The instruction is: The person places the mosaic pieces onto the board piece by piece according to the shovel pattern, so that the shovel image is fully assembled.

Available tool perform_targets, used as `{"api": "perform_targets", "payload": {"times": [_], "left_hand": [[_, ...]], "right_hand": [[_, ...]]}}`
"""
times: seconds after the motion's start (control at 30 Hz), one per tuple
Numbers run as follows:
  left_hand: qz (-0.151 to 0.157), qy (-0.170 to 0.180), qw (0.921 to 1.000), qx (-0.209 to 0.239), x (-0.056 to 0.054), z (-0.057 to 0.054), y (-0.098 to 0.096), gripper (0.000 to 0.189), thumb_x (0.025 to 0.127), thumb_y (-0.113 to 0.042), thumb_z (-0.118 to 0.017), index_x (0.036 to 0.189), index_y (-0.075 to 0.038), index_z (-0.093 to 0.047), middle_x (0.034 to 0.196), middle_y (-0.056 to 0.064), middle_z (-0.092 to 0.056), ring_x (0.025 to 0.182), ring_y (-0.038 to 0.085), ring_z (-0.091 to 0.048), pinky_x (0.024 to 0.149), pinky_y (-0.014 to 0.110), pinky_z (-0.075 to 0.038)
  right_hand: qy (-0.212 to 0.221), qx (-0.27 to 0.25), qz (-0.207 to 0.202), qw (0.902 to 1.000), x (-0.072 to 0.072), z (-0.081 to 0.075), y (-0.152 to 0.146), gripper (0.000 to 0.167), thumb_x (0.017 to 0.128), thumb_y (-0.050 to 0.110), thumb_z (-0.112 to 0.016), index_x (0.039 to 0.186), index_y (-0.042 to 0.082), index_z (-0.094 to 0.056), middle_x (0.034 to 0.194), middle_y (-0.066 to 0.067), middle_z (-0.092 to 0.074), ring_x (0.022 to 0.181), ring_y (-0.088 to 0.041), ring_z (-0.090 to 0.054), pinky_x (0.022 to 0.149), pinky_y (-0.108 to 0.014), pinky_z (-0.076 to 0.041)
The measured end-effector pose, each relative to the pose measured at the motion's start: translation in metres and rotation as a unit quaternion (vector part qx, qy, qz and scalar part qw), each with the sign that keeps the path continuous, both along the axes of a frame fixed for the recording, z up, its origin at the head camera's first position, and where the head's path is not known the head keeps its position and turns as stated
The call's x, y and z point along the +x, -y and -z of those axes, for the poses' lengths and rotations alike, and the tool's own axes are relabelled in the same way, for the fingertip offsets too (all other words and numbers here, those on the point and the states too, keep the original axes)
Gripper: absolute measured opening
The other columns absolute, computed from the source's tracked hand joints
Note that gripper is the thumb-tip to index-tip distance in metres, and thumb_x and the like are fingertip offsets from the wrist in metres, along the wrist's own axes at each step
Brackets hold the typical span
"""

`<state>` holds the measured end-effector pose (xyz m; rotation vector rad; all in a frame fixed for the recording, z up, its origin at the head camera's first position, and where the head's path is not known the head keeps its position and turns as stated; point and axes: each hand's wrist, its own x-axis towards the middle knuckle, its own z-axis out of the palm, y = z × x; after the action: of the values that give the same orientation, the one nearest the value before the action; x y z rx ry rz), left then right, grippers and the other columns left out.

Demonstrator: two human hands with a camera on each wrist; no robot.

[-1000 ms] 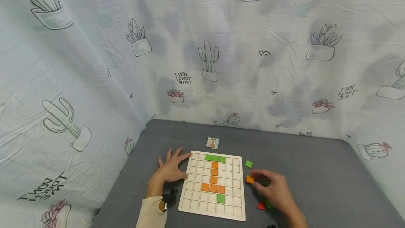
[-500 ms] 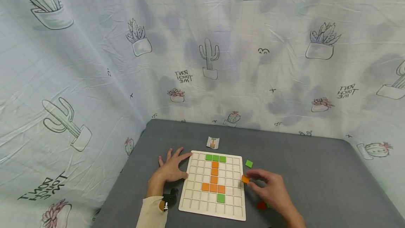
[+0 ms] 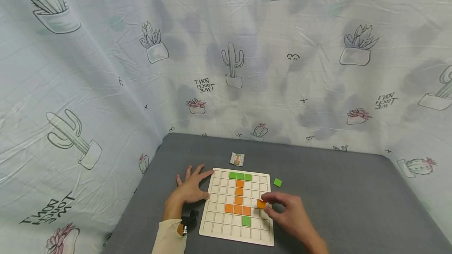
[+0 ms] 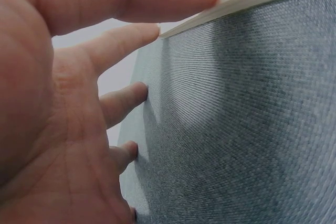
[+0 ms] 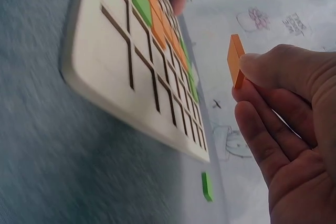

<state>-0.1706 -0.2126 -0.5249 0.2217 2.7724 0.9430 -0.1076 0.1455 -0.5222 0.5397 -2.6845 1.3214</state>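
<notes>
A cream grid board lies on the grey table, with several green and orange square tiles set in its cells. Between thumb and fingers, my right hand pinches an orange tile above the board's right part; the right wrist view shows that orange tile raised clear of the board. My left hand rests at the board's left edge, fingers spread and straight. In the left wrist view its thumb and index fingertip touch the board's edge, while the other fingertips rest on the cloth.
A loose green tile lies on the table just right of the board. Behind the board is a small printed card with a grid pattern. A cactus-print curtain hangs around the grey table.
My right hand has carried the orange tile leftward from beside the board to over its right columns. The red and green pieces near that hand are now out of sight. My left hand stays put.
</notes>
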Motion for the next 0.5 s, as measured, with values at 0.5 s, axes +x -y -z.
{"api": "perform_targets", "payload": {"times": [0.5], "left_hand": [[0.000, -0.001, 1.0000, 0.004, 0.001, -0.001, 0.000, 0.087, 0.081, -0.012, -0.091, 0.161, -0.023, -0.058, 0.179, 0.018, -0.030, 0.166, 0.060, -0.005, 0.117, 0.093, 0.006]], "right_hand": [[0.029, -0.011, -0.053, 0.9981, 0.005, 0.003, 0.028, 0.028, 0.088, 0.004, -0.087, 0.115, 0.012, -0.084, 0.109, 0.010, -0.083, 0.097, -0.013, -0.078, 0.089, -0.036, -0.067]]}}
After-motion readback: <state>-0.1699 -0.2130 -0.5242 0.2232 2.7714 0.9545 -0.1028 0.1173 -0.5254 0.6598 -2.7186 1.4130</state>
